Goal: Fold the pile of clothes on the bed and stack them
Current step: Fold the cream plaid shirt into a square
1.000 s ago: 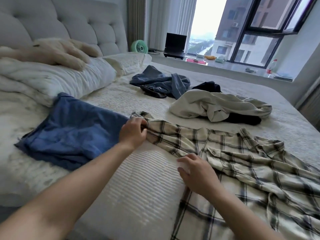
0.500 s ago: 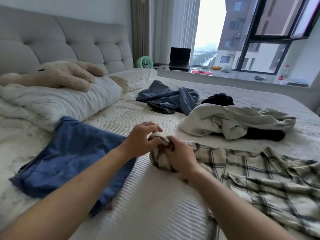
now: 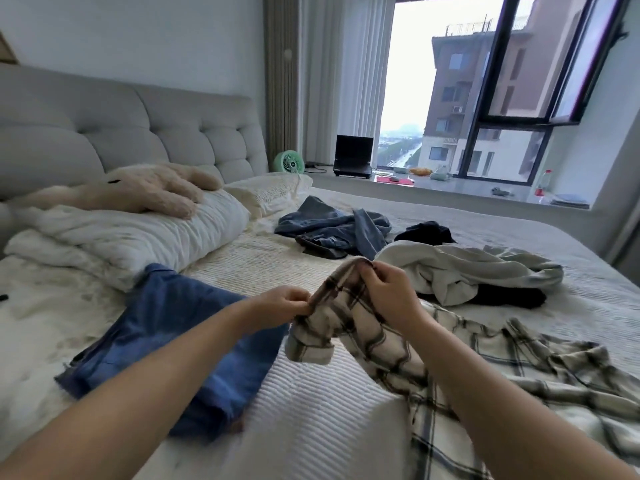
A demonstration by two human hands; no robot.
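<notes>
A: Near the front edge of the bed, what are the hands doing?

B: Both hold the cream-and-black plaid flannel shirt. The left hand pinches a bunched end of it; the right hand has its fingers curled round the cloth just above, lifting it into a small peak. The rest of the shirt trails off across the mattress toward the bed's right edge.

A: What has changed?

B: A second ago that end lay flat on the bed, the left hand on it and the right hand further down the cloth, apart. Half a second ago the hands had closed together on the end. Now it is raised clear of the mattress.

A: Meaning?

B: I'd judge the person is sorting out a sleeve or cuff before laying the shirt flat, so the fold itself has hardly begun. Which part of the shirt it is, I cannot tell.

A: And the other clothes?

B: The folded blue denim garment lies toward the left edge, beside the white pillows, probably the start of the stack. Toward the far side, the rumpled grey-blue garment, the off-white sweatshirt and the dark clothing partly under it wait unfolded. Most of the task seems left.
</notes>
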